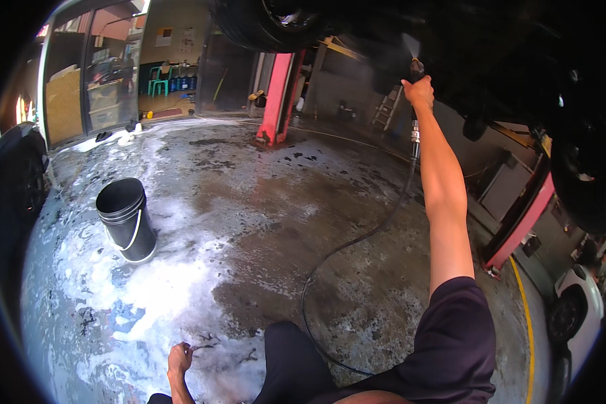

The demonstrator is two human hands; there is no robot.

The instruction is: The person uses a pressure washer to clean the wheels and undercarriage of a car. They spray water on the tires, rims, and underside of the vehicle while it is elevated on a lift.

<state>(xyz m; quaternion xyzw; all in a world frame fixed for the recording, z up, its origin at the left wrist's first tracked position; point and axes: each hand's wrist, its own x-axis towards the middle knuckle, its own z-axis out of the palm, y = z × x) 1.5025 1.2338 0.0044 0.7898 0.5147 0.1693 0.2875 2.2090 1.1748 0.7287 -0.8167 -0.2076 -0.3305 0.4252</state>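
My right arm stretches up and forward, and my right hand [420, 91] is closed round a spray gun [417, 69]. A white fan of spray [411, 46] leaves its tip, aimed up at the dark underside of a raised vehicle [491, 47]. From the gun's metal coupling a black hose [357, 244] drops and curves over the wet floor toward my legs. My left hand [180, 357] hangs low at the left over white foam, its fingers curled in, with nothing visible in them. A black bucket [132, 232] with a white handle stands on the foamy floor ahead of it.
Red lift posts [276, 101] rise ahead and at the right [520, 225]. A tyre [262, 27] hangs overhead. Parked cars stand at the far left [23, 172] and right [579, 310]. Sliding glass doors [91, 74], a green chair [159, 82] and a stepladder [386, 108] are farther back.
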